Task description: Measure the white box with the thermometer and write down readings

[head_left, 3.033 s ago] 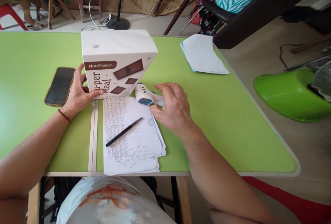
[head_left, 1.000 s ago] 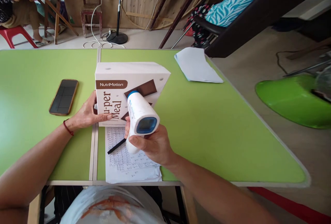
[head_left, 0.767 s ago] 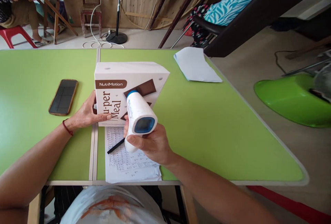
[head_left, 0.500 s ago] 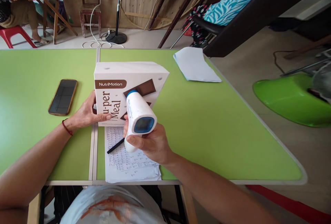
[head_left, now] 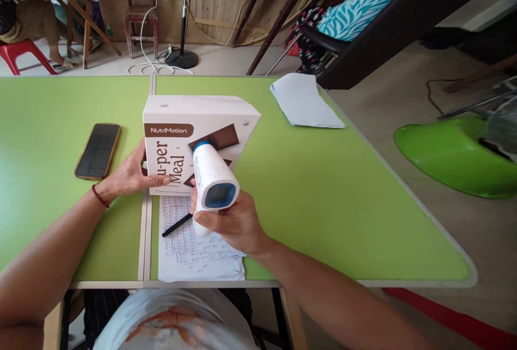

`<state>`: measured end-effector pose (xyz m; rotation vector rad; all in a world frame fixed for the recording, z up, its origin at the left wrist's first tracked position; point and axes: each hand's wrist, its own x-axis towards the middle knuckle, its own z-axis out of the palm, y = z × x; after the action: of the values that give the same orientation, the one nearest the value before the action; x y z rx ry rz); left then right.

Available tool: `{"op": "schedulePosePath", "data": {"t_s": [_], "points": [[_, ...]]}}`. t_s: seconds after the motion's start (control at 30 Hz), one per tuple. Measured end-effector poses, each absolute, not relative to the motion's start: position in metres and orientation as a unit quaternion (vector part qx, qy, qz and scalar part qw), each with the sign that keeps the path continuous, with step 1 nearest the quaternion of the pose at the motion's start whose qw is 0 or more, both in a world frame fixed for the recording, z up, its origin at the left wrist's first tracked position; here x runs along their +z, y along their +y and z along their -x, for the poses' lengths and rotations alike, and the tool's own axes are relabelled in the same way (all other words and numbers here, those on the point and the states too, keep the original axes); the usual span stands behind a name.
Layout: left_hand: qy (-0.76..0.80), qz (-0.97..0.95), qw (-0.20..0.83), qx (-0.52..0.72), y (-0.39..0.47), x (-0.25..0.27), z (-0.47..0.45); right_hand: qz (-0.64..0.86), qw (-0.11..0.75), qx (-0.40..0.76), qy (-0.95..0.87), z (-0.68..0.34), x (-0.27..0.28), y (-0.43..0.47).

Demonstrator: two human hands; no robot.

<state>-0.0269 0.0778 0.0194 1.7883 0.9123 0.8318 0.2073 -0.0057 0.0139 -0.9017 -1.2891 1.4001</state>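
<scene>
My left hand [head_left: 128,173] grips the lower left side of a white cardboard box [head_left: 214,106] with brown lettering, thumb across its front. The box stands upright on the green table, just behind a stack of handwritten sheets [head_left: 202,269]. My right hand [head_left: 238,226] is wrapped round the handle of a white infrared thermometer [head_left: 213,169] with a blue rim round its screen. Its front end points at the box's printed face; whether the two touch I cannot tell. Partly hidden behind the thermometer, a black pen [head_left: 176,225] lies across the sheets.
A smartphone [head_left: 97,151] lies on the green table [head_left: 323,204] left of the box. Folded white paper [head_left: 305,101] lies at the far right edge. Beyond are a microphone stand [head_left: 182,56], a green plastic chair [head_left: 440,156] and a seated person at upper left.
The box, the thermometer and both hands have shifted slightly left. The handwritten sheets and the pen have also slid a little left. Both grips are unchanged.
</scene>
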Motion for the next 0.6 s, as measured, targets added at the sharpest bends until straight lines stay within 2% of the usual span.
{"op": "schedulePosePath", "data": {"t_s": [0.6], "points": [[0.362, -0.732, 0.464, 0.343, 0.0772, 0.0215, 0.0257, 0.368, 0.490, 0.577, -0.540, -0.2067, 0.0135, -0.0057]]}}
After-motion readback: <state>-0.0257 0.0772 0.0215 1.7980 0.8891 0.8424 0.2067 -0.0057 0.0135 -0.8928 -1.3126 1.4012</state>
